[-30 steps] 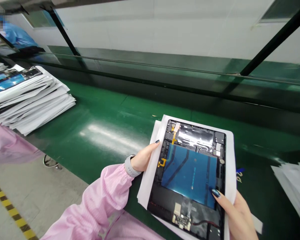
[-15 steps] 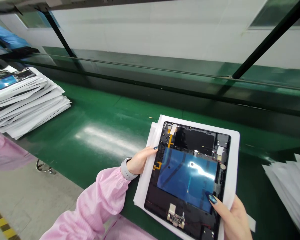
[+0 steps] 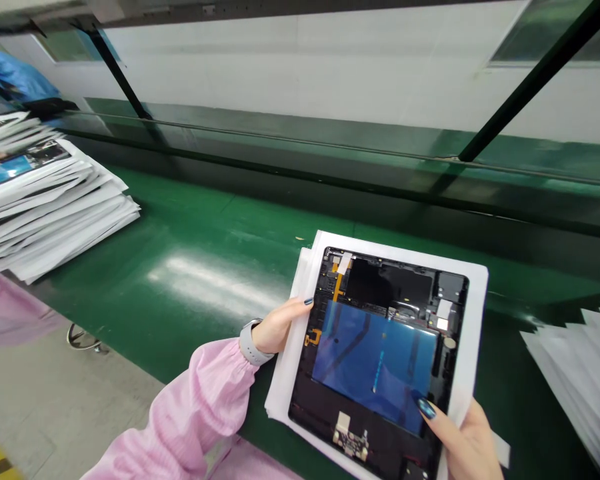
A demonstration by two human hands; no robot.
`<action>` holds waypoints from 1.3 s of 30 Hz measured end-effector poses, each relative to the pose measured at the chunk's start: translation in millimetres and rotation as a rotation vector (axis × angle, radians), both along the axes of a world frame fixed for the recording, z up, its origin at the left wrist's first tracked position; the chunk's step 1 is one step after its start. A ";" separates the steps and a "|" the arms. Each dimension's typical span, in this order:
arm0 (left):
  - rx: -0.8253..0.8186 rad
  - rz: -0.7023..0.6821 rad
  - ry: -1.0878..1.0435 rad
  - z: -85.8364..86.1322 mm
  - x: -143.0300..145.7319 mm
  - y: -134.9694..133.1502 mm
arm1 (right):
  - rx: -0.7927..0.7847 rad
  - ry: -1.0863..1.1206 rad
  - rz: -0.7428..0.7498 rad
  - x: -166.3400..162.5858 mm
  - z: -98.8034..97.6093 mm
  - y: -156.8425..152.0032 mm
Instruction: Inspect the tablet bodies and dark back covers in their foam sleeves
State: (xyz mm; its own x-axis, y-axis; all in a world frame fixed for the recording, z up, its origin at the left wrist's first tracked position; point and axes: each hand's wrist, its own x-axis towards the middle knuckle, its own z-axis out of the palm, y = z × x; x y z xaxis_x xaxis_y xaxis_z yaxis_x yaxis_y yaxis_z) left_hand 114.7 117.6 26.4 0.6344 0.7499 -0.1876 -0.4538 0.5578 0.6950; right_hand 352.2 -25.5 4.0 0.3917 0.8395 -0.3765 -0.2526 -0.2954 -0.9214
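Note:
An opened tablet, black with a blue battery and orange flex cables, lies face-down on white foam sheets. My left hand, with a grey watch at the wrist, grips the left edge, thumb on the tablet's rim and fingers hidden underneath. Around the lower right edge closes my right hand, its thumb pressed near the battery's corner and its fingers out of sight below the sheets. The tablet is tilted slightly above the green bench.
A tall stack of white sleeves with tablets between them stands at the left. More white sheets fan out at the right edge. A pink sleeve and a person in blue are at the left. A dark rail runs along the bench's back.
The tablet and sheets have tilted a little, and the glare on the battery has gone. Both hands keep their hold. At the far left, more white sheets now show above the stack.

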 end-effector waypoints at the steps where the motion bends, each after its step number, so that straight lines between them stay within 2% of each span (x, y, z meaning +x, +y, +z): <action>1: 0.004 0.003 0.002 0.2 0.0 -0.1 | -0.002 0.008 -0.006 0.6 -1.5 -0.3; 14: 0.028 -0.004 -0.001 -5.4 -3.1 -1.0 | -0.009 0.139 -0.003 -1.8 -0.6 -6.5; 18: 0.026 0.006 -0.002 -4.2 -2.4 -0.8 | 0.010 0.109 -0.049 -1.3 -2.7 -8.3; 23: 0.019 0.031 0.018 -1.8 -0.6 -0.7 | 0.034 0.096 0.042 4.5 -5.4 -5.7; 27: 0.000 0.038 0.044 -1.2 0.4 -0.3 | 0.059 0.083 0.044 0.0 4.0 -1.3; 33: 0.007 0.057 0.041 -1.3 2.2 0.6 | 0.036 0.081 -0.104 -19.3 25.7 2.6; 39: -0.003 0.043 0.034 -0.4 2.0 0.7 | 0.039 0.072 -0.075 -22.6 30.7 4.4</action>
State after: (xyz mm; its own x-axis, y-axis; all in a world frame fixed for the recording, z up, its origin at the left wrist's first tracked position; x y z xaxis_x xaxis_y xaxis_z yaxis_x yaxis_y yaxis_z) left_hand 116.6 118.3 26.0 0.5945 0.7761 -0.2104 -0.4537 0.5398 0.7091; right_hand 329.6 -21.1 34.6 0.4266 0.8237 -0.3735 -0.3389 -0.2373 -0.9104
